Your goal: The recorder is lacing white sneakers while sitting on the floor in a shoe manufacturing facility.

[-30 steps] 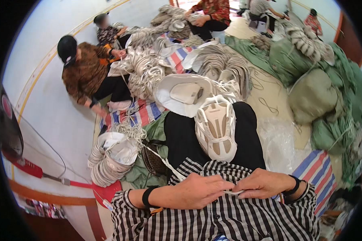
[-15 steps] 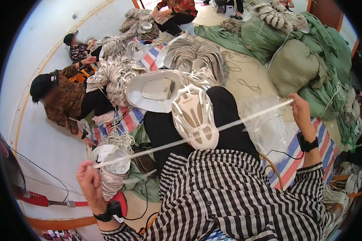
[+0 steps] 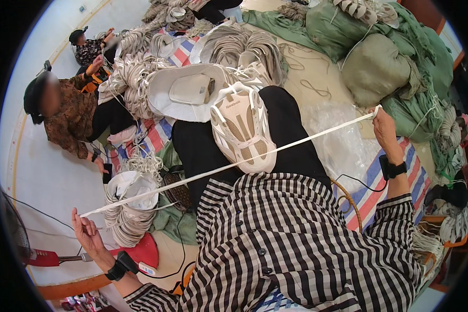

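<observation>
A long white shoelace is pulled straight between my two hands, slanting up to the right. My left hand, low at the left, pinches it near one end, the thumb and first finger together. Out to the right, my right hand is closed round the other part, a short loop standing up at the fingers. Under the lace, a white and beige shoe upper rests toe toward me on my black-trousered lap. Its eyelets show no lace from here.
Stacked shoe uppers stand beside my left hand, near a red fan base. A grey-white upper lies beyond my knees. Green sacks are at the back right. Clear plastic lies by my right knee. A co-worker sits at the left.
My left hand has moved outward to the left and down with its end of the lace. The lace now spans wider and looks taut. The view has shifted slightly.
</observation>
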`<state>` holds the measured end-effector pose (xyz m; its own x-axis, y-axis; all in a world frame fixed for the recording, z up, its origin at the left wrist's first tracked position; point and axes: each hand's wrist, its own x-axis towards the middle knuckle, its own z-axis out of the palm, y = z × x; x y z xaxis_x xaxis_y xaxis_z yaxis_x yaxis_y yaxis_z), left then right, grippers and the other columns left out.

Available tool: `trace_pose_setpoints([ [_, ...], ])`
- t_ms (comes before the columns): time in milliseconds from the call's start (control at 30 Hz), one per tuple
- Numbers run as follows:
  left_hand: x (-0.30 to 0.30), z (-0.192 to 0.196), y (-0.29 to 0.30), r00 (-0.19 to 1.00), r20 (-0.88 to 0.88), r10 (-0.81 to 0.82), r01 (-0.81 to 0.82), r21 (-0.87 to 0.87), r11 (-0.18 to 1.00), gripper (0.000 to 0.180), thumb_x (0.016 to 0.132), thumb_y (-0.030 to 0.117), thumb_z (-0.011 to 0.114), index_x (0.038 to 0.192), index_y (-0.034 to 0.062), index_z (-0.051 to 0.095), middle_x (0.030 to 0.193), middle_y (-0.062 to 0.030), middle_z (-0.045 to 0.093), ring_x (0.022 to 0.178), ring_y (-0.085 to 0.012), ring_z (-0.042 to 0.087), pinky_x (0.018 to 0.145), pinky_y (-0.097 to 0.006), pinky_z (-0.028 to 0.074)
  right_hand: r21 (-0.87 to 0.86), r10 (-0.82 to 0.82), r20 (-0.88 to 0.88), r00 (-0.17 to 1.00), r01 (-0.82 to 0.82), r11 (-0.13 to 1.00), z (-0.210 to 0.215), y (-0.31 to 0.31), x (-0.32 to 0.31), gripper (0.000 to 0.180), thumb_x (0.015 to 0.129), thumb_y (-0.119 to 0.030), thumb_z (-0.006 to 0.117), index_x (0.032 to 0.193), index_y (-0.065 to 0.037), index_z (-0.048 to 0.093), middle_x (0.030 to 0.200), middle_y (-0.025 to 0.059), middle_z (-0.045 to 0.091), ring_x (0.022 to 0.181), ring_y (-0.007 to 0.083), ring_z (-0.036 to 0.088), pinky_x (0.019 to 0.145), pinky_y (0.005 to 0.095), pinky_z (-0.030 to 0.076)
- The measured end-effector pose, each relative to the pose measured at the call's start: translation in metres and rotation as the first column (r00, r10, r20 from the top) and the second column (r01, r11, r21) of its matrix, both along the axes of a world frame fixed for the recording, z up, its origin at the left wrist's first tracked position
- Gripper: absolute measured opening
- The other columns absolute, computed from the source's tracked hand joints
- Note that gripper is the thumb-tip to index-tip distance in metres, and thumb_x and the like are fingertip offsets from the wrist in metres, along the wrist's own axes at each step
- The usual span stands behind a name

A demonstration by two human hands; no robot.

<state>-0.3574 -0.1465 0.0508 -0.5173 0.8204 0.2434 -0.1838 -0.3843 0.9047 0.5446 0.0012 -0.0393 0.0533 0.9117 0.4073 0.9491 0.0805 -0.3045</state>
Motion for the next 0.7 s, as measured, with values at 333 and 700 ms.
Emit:
trace_pose_setpoints([
  [333, -0.06, -0.021, -0.034, 0.986, 0.06, 0.157, -0.155, -0.04, 0.987, 0.041, 0.103, 0.013, 0.051, 0.141, 0.0006, 0.043, 0.075, -0.0032, 0.054, 0.047, -0.0055, 0.034, 0.041, -0.019, 0.03, -0.024, -0.036, 0.13, 0.991, 0.039, 0.999, -0.013, -0.004, 0.003, 0.016, 0.097, -0.017, 0.052, 0.106, -0.007, 0.06, 0.105, 0.0145, 0.06, 0.091, 0.0401, 0.061, 0.075, 0.0472, 0.05],
  [700, -0.14, -0.054, -0.066, 0.927, -0.076, 0.368, -0.374, -0.105, 0.921, 0.042, 0.1, 0.013, 0.055, 0.141, 0.002, 0.047, 0.08, -0.0018, 0.057, 0.048, -0.0052, 0.037, 0.041, -0.019, 0.03, -0.059, -0.03, 0.177, 0.984, 0.042, 0.997, -0.031, 0.006, -0.011, 0.012, 0.093, -0.012, 0.051, 0.09, -0.002, 0.057, 0.085, 0.026, 0.06, 0.082, 0.0459, 0.06, 0.069, 0.0522, 0.046],
])
